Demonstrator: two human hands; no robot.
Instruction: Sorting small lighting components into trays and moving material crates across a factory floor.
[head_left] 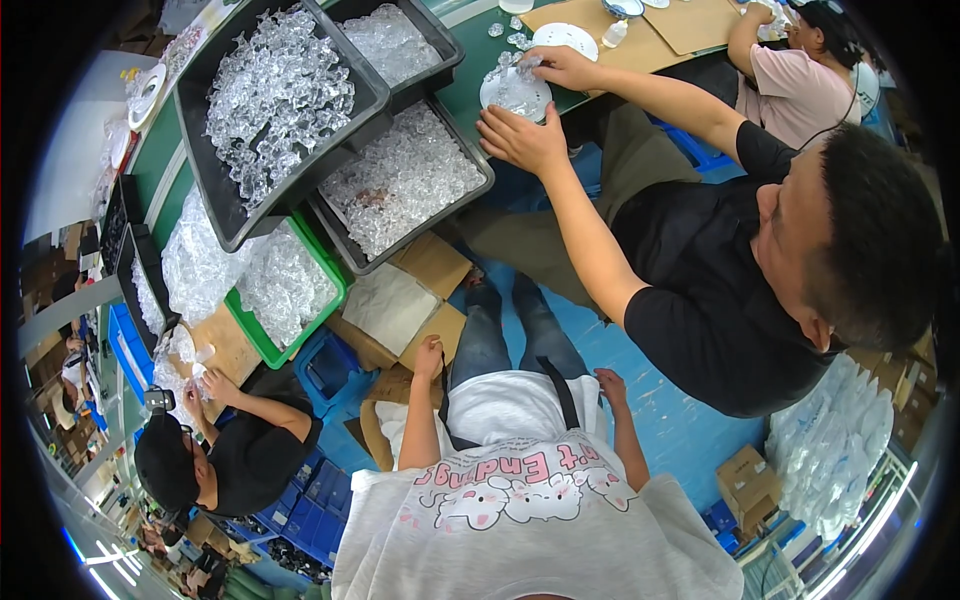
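My left hand is raised beside my left thigh, its fingers curled closed, with nothing visible in it. My right hand hangs by my right hip; its fingers are too small and turned to tell their state. Neither hand touches the bins. Ahead of my left hand is a black bin of small clear plastic pieces, with cardboard below it. A larger black bin, heaped with clear pieces, rests higher up, and a green crate of similar pieces stands to the left.
At right, a co-worker in black handles clear pieces over a white round plate at the green table. Another co-worker works at left. A blue stool stands near my left side; bagged bottles are stacked at right.
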